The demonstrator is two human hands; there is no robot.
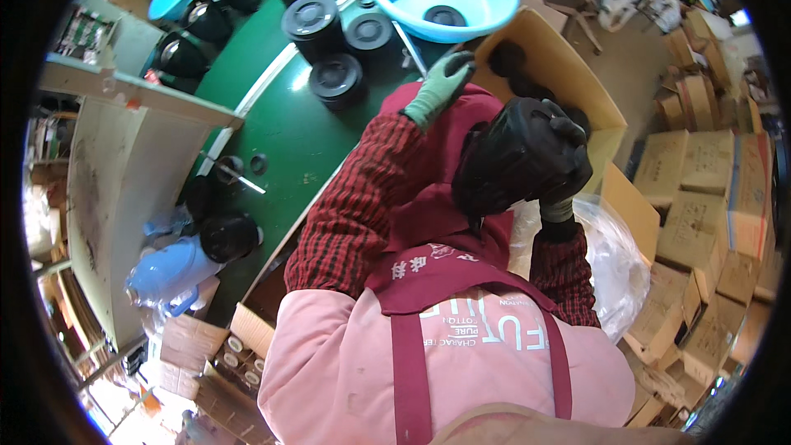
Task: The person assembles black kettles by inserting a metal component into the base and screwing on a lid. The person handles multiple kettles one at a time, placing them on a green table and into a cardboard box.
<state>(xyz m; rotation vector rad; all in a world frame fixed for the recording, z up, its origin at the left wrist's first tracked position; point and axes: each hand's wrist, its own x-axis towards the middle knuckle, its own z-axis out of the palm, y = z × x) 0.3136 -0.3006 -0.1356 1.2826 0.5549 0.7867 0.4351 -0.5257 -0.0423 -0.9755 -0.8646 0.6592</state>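
My right hand [567, 152], in a glove with dark fingers, grips a black cylindrical vessel [503, 156] and holds it tilted in front of my apron. Its fingers wrap round the vessel's far right end. My left hand [445, 89], in a green glove with dark fingertips, is stretched out over the table's edge, between the box and the black lids, with nothing visible in it. Close by stand a tall black lidded canister [314, 26] and a lower black round piece [336, 81]. A black disc-shaped lid [369, 31] lies beside them.
A blue basin [486, 26] holds two white round pieces and a dark disc. An open cardboard box [606, 99] with black pieces stands right of my hands. Clear plastic film [614, 268] lies below it. A blue jug [169, 270] stands left; stacked cartons [688, 214] fill the right.
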